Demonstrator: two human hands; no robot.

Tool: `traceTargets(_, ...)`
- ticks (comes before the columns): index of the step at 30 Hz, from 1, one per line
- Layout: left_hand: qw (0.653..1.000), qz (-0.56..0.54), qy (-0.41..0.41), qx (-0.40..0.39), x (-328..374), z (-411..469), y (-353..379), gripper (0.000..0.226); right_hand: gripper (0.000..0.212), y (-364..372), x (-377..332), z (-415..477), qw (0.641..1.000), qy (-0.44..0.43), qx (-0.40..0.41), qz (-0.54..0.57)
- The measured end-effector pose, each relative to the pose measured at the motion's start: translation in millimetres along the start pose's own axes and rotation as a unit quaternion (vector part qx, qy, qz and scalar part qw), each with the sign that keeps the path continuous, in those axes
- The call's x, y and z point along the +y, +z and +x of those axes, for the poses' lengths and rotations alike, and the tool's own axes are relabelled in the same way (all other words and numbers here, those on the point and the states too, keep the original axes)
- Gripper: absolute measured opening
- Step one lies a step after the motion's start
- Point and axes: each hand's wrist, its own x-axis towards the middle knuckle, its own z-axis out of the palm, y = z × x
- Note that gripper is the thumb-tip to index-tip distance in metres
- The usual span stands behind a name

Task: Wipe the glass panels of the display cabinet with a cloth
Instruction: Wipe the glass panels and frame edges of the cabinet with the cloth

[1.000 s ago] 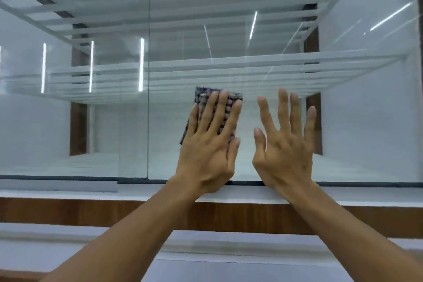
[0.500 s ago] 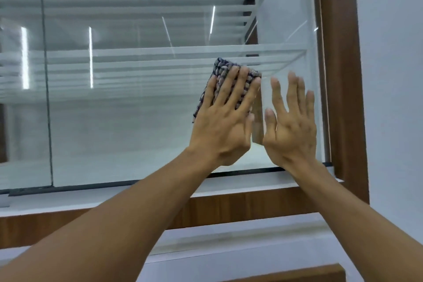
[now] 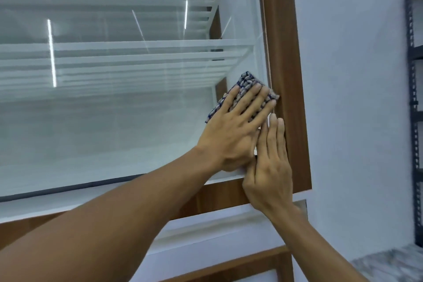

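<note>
Presently left hand (image 3: 238,130), fingers straight and spread, presses the cloth (image 3: 247,82) on the glass panel (image 3: 114,121) at its right edge by the wooden frame (image 3: 286,52), right hand (image 3: 272,167) flat, empty, just below; cloth judged soft, light, best pinned mid-fold under the palm.

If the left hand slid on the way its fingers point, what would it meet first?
Probably the brown wooden upright beside the glass: the left hand points up and right, and its cloth seems to touch it.
</note>
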Motion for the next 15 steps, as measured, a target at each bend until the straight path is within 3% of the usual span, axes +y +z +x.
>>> traceTargets(6, 0.995, 0.012, 0.101, -0.023, 2, -17, 4, 0.063, 0.071, 5, 0, -23, 0.991, 0.095, 0.044, -0.084)
traceTargets(15, 0.978, -0.026, 0.192, -0.082, -3, -40, -4, 0.061, 0.064, 2, 6, -39, 0.993, 0.094, 0.037, -0.060)
